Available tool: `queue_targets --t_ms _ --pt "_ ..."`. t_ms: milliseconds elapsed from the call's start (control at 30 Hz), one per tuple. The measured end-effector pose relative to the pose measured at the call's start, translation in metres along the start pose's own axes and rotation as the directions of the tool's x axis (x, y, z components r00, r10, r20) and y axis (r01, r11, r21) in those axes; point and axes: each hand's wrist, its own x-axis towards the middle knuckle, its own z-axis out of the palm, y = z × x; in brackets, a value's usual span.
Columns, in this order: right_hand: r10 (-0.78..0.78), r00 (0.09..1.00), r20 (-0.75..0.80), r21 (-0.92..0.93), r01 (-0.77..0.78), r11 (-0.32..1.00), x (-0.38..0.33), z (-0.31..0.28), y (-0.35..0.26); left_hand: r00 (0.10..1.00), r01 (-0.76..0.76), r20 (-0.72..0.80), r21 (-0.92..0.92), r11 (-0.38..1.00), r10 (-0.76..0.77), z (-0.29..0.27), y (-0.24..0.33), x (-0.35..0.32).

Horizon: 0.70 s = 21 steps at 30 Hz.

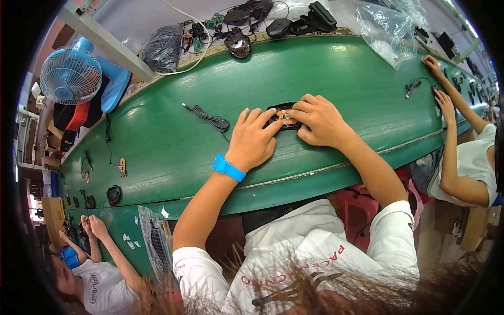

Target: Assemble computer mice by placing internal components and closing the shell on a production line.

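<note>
A black computer mouse base (288, 126) lies on the green work surface in front of me, with an orange-brown circuit board (285, 117) inside it. My left hand (254, 137), with a blue band (228, 168) at the wrist, grips the left end of the base, fingertips at the board's edge. From the right, my right hand (323, 123) holds the other end, its fingers bent over the board. A coiled black cable (211, 119) with a plug lies to the left, its tail running under my left hand. The fingers hide parts of the base and board.
A blue fan (71, 76) stands at the far left. Black mice (238, 44), loose parts and plastic bags (386, 34) line the far edge. Co-workers' hands (445, 107) work at the right, others (94, 227) at the lower left. A loose board (123, 167) lies leftward.
</note>
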Motion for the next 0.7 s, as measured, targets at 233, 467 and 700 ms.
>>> queue_targets --t_ms 233,467,700 --pt "0.037 0.996 -0.079 0.138 -0.026 0.990 -0.007 0.001 0.007 0.992 -0.116 0.033 -0.057 0.992 0.118 0.000 -0.015 0.014" --pt "0.050 0.995 -0.091 0.146 -0.037 0.989 -0.002 -0.002 0.009 0.992 -0.105 0.062 -0.096 0.990 0.111 0.002 -0.015 0.019" --pt "0.123 0.992 -0.021 0.149 -0.118 0.982 0.001 -0.001 0.008 0.992 -0.082 0.086 -0.107 0.991 0.091 0.000 -0.015 0.021"
